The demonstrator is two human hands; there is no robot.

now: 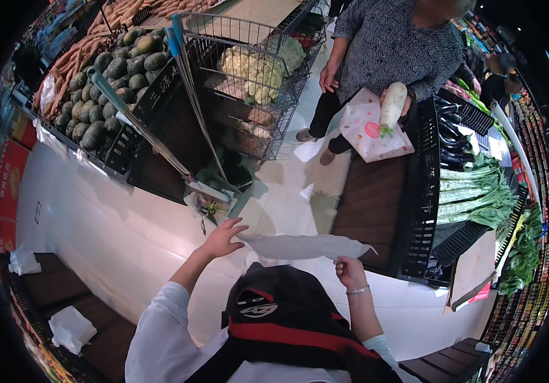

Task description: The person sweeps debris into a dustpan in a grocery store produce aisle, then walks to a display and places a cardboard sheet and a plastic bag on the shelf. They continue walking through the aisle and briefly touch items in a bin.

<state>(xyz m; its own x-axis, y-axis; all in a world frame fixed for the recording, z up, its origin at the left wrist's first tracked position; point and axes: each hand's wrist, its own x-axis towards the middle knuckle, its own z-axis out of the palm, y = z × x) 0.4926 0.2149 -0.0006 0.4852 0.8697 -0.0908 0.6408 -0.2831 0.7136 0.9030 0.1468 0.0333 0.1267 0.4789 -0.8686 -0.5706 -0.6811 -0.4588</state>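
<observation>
A thin translucent plastic bag (pixel 303 246) is stretched sideways in front of my body. My right hand (pixel 351 274), with a bracelet at its wrist, pinches the bag's right end. At the bag's left end is my left hand (pixel 224 238), its fingers spread; whether it touches the plastic I cannot tell. Below the bag lies my black and red apron (pixel 279 330). Ahead to the right, another person (pixel 399 48) holds a white radish (pixel 393 104) with a green top over a patterned bag (pixel 365 124).
A dustpan (pixel 214 203) and broom (pixel 135 129) stand ahead on the left, beside a pumpkin bin (pixel 126 139). Behind them is a wire cart (pixel 255 48) with cauliflower. At right, a display stand (pixel 418 230) holds eggplants (pixel 451 134) and leafy stems (pixel 470 191). Crumpled bags (pixel 70 328) lie on the left shelf.
</observation>
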